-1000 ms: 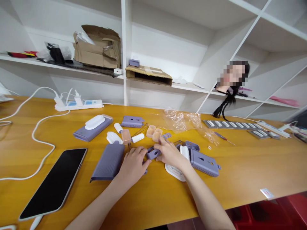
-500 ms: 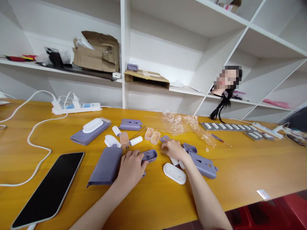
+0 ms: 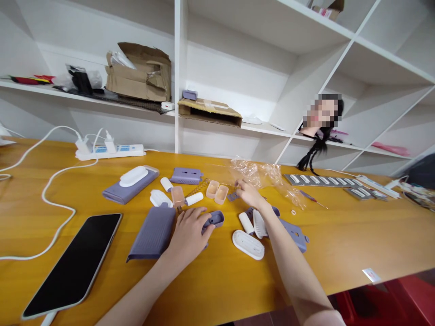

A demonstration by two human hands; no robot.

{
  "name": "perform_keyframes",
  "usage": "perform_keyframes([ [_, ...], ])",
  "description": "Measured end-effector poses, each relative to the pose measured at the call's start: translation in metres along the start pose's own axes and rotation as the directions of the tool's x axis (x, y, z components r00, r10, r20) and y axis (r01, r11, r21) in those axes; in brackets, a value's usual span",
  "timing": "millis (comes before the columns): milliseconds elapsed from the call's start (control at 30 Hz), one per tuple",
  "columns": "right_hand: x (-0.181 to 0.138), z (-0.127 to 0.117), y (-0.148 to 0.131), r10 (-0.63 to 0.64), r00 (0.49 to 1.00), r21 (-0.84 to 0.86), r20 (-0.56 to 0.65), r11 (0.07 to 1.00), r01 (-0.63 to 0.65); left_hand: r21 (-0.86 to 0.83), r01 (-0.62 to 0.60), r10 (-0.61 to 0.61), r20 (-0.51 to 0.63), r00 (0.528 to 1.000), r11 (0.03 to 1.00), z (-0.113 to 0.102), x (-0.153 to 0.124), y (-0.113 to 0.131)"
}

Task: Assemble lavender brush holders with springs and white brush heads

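My left hand [image 3: 192,227] is closed over a purple oval cup-like part [image 3: 217,218], its thumb at the near side and its fingers along the far side. Left of it lies a ribbed purple cover [image 3: 154,233]. My right hand [image 3: 250,194] is farther back, its fingers bent together beside a small purple plate [image 3: 233,196]; whatever is in them is hidden. Under and beside the right forearm are a white cylinder [image 3: 246,223], a white ribbed oval piece [image 3: 259,225], a white oval lid [image 3: 248,244] and a purple slotted cover [image 3: 295,234].
Two peach cups [image 3: 216,192], another white cylinder [image 3: 194,198] and a coil spring [image 3: 202,186] lie between the hands, farther back. Crumpled clear plastic [image 3: 253,172] is behind my right hand. A phone [image 3: 73,265] lies at left, a screwdriver [image 3: 310,196] at right.
My right hand has moved back from beside the white cylinder to just past the small purple plate, uncovering the white parts. My left hand stays on the purple oval part.
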State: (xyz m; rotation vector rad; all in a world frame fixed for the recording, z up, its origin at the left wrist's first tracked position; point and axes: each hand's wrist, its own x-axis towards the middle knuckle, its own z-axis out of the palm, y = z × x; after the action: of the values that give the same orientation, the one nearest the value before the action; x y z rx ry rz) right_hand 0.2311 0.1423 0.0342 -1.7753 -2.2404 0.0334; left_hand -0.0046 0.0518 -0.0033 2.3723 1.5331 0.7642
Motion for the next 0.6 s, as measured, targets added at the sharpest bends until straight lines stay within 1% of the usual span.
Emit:
perform_keyframes([
  [100,0.010,0.011,0.005,0.033,0.996,-0.063,0.087,0.998,-0.027,-0.022,-0.010,0.009,-0.015,1.000,1.000,-0.001,0.000,-0.001],
  [200,0.018,0.019,0.008,0.032,0.985,-0.111,0.170,0.994,-0.013,-0.039,-0.013,0.012,-0.018,1.000,0.999,-0.001,0.001,-0.002],
  [300,0.024,0.021,0.009,0.038,0.972,-0.144,0.231,0.990,-0.004,-0.053,-0.006,0.005,-0.015,1.000,0.999,-0.001,0.002,-0.003],
  [467,0.025,0.020,0.011,0.087,0.963,-0.187,0.256,0.982,-0.039,-0.088,-0.006,0.004,-0.028,1.000,0.996,-0.003,0.001,-0.003],
  [600,0.021,0.008,0.006,0.104,0.962,-0.193,0.253,0.980,-0.055,-0.151,-0.033,0.021,-0.077,0.997,0.988,-0.001,0.002,-0.005],
])
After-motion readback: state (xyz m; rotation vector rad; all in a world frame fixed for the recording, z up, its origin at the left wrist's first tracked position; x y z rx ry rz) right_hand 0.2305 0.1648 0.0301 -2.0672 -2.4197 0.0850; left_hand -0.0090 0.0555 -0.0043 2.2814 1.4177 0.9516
